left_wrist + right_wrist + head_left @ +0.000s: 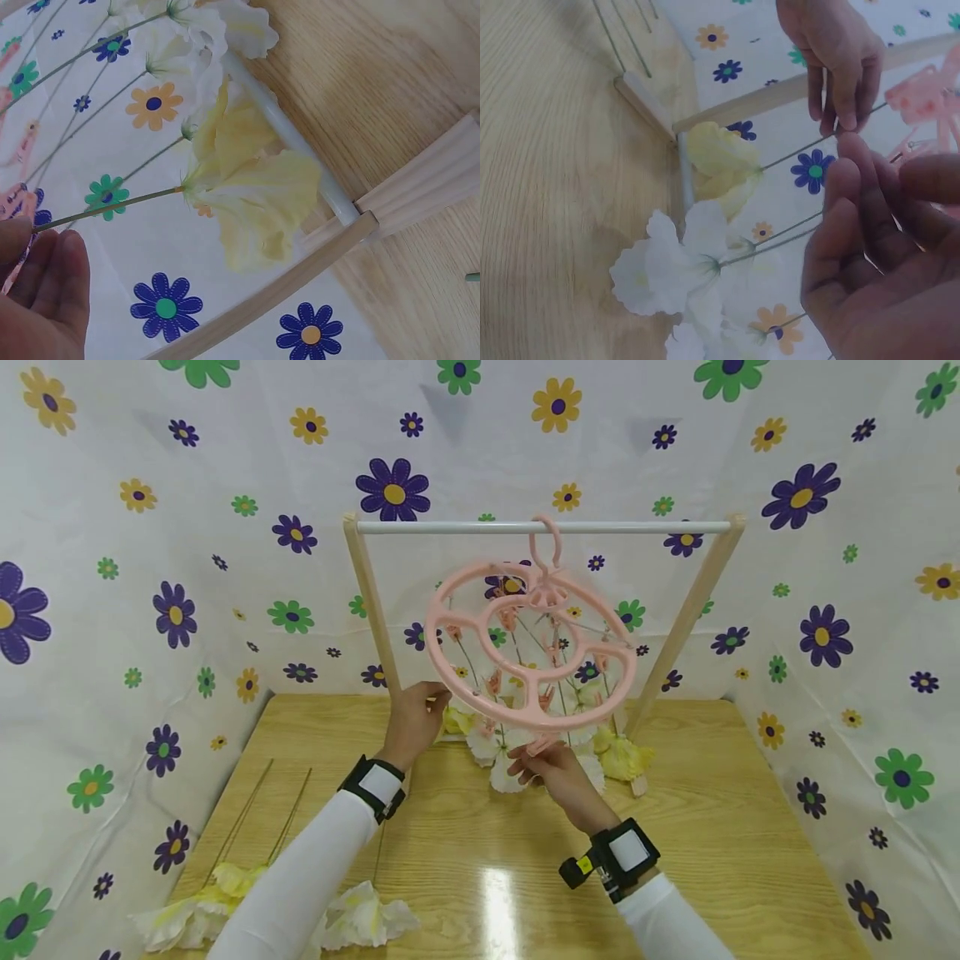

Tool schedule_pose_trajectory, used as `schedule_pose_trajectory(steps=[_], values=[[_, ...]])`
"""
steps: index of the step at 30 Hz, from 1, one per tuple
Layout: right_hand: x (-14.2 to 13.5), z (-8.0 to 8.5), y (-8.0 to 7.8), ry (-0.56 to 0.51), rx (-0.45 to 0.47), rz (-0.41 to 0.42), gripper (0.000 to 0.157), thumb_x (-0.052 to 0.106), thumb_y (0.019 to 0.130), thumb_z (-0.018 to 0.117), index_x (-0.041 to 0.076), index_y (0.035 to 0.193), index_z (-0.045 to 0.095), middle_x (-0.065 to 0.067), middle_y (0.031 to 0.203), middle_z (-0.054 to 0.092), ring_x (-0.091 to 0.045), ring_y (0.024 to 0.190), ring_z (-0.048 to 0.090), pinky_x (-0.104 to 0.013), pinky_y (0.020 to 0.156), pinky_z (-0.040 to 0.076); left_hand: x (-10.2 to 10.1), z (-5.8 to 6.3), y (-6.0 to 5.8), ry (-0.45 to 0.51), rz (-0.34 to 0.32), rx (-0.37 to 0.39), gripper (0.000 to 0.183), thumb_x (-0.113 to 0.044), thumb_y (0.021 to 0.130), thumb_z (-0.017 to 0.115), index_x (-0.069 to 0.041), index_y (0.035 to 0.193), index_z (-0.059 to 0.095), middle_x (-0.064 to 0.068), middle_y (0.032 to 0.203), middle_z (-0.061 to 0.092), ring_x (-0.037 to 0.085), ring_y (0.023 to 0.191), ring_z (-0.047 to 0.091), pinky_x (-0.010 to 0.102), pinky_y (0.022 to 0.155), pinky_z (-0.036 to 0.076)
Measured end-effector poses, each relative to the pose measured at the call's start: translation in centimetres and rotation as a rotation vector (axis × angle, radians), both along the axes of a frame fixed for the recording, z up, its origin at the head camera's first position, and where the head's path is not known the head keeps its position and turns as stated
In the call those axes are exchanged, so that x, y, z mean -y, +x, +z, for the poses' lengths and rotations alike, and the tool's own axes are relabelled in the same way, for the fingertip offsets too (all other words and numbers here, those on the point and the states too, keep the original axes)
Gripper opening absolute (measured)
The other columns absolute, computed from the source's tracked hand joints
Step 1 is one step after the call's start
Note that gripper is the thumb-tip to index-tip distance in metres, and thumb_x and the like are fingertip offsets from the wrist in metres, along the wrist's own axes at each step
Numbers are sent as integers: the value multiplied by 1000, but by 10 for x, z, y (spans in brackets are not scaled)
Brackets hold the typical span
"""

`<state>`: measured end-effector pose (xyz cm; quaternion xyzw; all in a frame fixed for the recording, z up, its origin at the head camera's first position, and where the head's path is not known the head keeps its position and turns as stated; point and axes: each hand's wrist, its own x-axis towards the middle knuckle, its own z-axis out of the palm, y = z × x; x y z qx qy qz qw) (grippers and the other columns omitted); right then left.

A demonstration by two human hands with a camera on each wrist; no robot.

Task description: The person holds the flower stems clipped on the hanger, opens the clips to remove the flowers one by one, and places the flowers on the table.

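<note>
A round pink clip hanger (pixel 532 720) hangs by its hook from a white rod. Artificial white flowers (pixel 656 262) and yellow flowers dangle head-down from its clips by thin green stems. My left hand (pixel 415 717), at the hanger's left side, pinches the stem of a yellow flower (pixel 259 217) between thumb and fingers, close to a pink clip (pixel 915 97). At the hanger's front, my right hand (pixel 558 777) has bent fingers right at a pink clip (pixel 542 743). I cannot tell whether it grips that clip.
The white rod (pixel 450 527) spans two wooden posts (pixel 690 602) standing on the wooden table (pixel 712 827). At the table's front left lie loose yellow flowers (pixel 191 914) and a white flower (pixel 367 918), their stems pointing away. A flower-patterned cloth (pixel 862 635) encloses the back and sides.
</note>
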<state>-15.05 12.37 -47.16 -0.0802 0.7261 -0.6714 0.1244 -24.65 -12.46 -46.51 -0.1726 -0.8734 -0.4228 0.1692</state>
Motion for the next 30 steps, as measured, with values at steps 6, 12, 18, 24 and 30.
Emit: schedule_pose_trajectory(steps=[6,12,18,24,30], values=[[14,11,10,137,-164,208,27,14,106,56,-1,126,67,-15,108,71,-21,94,67,-33,82,54,-3,-5,22,-37,-84,-211,14,1,94,70,1,106,75,14,100,75,28,89,72,41,76,59],[32,25,15,177,-319,147,39,16,103,61,3,139,58,-17,113,70,-22,92,69,-38,79,57,-8,-6,42,-51,-152,-373,14,4,89,74,-1,102,76,11,98,74,25,88,73,37,71,59],[46,28,15,131,-359,-15,56,16,101,64,10,153,43,-16,123,63,-28,97,66,-38,83,54,-12,-6,61,-51,-170,-388,15,4,88,75,-2,101,77,10,94,73,23,83,73,36,68,59],[54,29,7,3,-424,-120,25,12,100,65,8,124,63,-12,115,63,-33,97,63,-36,78,54,-15,-8,73,-43,-212,-351,13,0,90,73,-4,102,78,6,89,72,14,71,66,28,59,53],[59,26,4,-104,-512,-194,8,5,98,67,4,106,68,-9,100,64,-23,91,64,-38,79,55,-20,-7,82,-29,-250,-321,12,3,90,72,-4,98,78,4,85,71,12,67,64,26,57,53]])
